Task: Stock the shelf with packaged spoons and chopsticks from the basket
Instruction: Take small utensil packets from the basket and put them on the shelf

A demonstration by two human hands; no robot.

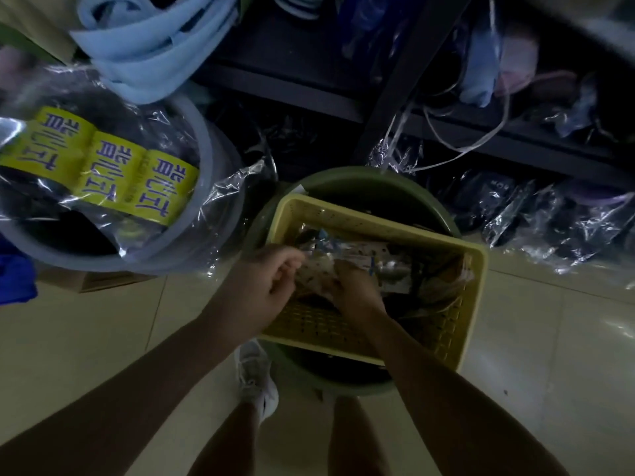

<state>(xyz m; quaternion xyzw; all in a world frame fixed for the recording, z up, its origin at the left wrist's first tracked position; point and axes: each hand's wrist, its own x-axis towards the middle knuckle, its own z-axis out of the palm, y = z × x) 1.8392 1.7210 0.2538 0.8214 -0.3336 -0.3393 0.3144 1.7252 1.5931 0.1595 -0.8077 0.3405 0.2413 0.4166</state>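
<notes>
At centre frame the left hand (pixel 271 280) curls its fingers around the near end of a clear packet (pixel 319 274) in the yellow basket (pixel 477 269). Just right, the right hand (pixel 354 286) pinches the same bundle. The basket rests across a green tub (pixel 378 182) – a tug could tip it. The dark shelf (pixel 309 87) waits upper centre – slippery wrappers may slide out.

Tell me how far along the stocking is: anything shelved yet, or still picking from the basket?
Still picking. Both hands are in the yellow basket, which sits on a green tub. The left hand and right hand have their fingers on a clear packet; its contents are too blurred to name. More packets remain in the basket. The dark shelf shows bagged goods, but no placed spoons or chopsticks can be made out.
</notes>
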